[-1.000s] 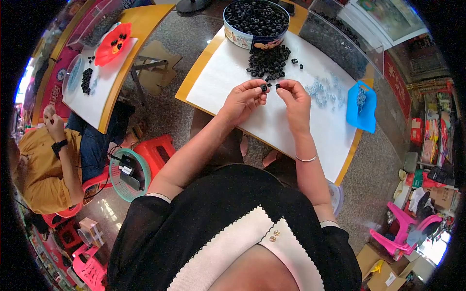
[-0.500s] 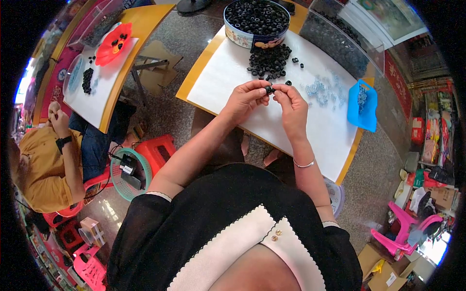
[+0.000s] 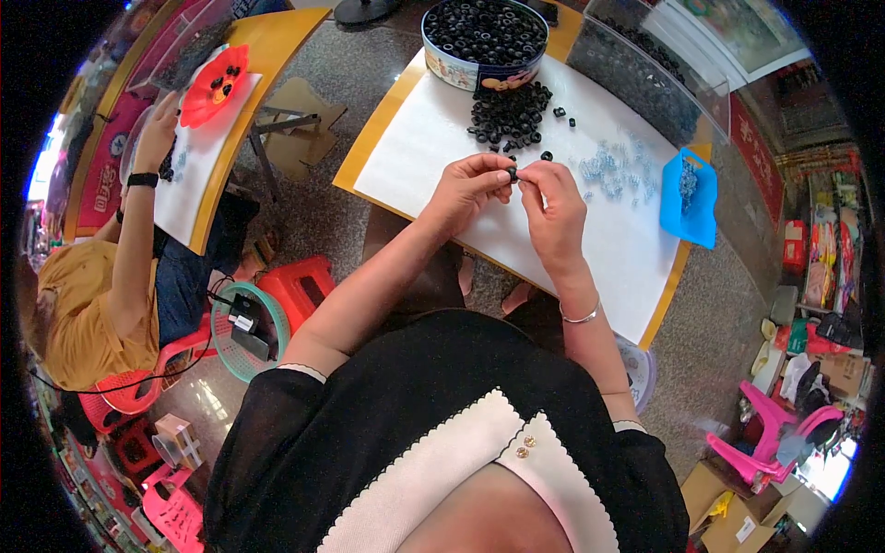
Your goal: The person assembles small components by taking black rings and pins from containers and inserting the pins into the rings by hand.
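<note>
A small round black plastic part (image 3: 513,173) is pinched between the thumb and fingers of my left hand (image 3: 461,194), above the near edge of the white-covered table (image 3: 396,157). My right hand (image 3: 557,210) meets it from the right, thumb and forefinger pressed together against the part. Whatever those right fingertips hold is too small or hidden to make out. Just beyond my hands lies a heap of similar black parts (image 3: 510,115), with a few loose ones beside it. Small clear bluish pieces (image 3: 616,170) are scattered to the right of my right hand.
A round tin (image 3: 452,70) full of black parts stands behind the heap. At the right edge sits a blue plastic basket (image 3: 690,226) with clear pieces; a transparent bin (image 3: 636,78) is behind. Leftward, a co-worker (image 3: 92,313) reaches over another table toward a red dish (image 3: 198,106).
My right hand has turned slightly, its fingertips closer over the black part; my left hand is nearly still. The co-worker's arm has stretched forward over the other table.
</note>
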Demonstrator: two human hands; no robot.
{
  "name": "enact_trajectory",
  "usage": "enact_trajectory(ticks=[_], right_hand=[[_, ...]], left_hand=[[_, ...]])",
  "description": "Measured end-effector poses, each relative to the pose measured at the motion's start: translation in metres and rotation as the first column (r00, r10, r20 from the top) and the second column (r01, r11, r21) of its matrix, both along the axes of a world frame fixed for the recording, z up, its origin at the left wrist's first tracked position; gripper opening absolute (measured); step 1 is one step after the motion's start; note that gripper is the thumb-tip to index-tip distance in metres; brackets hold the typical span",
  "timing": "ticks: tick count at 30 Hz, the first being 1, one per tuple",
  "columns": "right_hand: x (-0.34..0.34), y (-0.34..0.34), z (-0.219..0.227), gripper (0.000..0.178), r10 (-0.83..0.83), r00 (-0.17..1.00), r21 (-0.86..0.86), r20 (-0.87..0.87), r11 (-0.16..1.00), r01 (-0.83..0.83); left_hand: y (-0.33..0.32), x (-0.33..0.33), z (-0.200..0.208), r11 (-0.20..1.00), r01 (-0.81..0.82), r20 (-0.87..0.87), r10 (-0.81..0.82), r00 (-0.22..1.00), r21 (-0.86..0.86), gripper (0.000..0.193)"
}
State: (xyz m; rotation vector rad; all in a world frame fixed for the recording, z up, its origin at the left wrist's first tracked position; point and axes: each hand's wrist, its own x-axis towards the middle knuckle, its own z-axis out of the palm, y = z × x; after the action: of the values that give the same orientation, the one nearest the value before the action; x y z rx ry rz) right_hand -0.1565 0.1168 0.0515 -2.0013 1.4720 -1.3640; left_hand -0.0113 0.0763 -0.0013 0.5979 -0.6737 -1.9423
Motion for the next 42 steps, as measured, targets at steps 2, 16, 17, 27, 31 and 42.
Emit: enact_trajectory(ticks=[2,16,17,27,31,42], right_hand=[[0.0,0.001,0.0,0.014,0.011,0.997,-0.048,-0.07,0.999,-0.015],[-0.006,0.004,-0.004,0.014,0.043,0.97,0.162,0.239,0.983,-0.083],[-0.008,0.004,-0.007,0.017,0.047,0.951,0.197,0.305,0.974,-0.111],[-0.022,0.001,0.002,0.032,0.257,0.964,0.265,0.069,0.927,-0.266],[-0.022,0.001,0.004,0.029,0.352,0.936,0.227,0.017,0.91,-0.347],[0.0,0.005,-0.01,0.025,0.202,0.978,0.123,0.045,0.971,-0.206]], left_hand=[[0.0,0.0,-0.001,1.0,-0.003,0.015,0.003,1.0,-0.012,0.02],[0.003,-0.001,-0.002,0.998,-0.001,0.114,0.008,0.993,-0.062,0.02],[0.003,0.0,-0.001,0.998,0.009,0.136,0.001,0.991,-0.068,0.02],[0.0,0.007,0.001,0.987,0.135,0.067,-0.129,0.989,-0.087,0.061],[0.0,0.01,0.005,0.966,0.223,0.122,-0.207,0.971,-0.135,0.068],[-0.003,0.01,0.0,0.968,0.248,-0.073,-0.25,0.965,-0.032,0.064]])
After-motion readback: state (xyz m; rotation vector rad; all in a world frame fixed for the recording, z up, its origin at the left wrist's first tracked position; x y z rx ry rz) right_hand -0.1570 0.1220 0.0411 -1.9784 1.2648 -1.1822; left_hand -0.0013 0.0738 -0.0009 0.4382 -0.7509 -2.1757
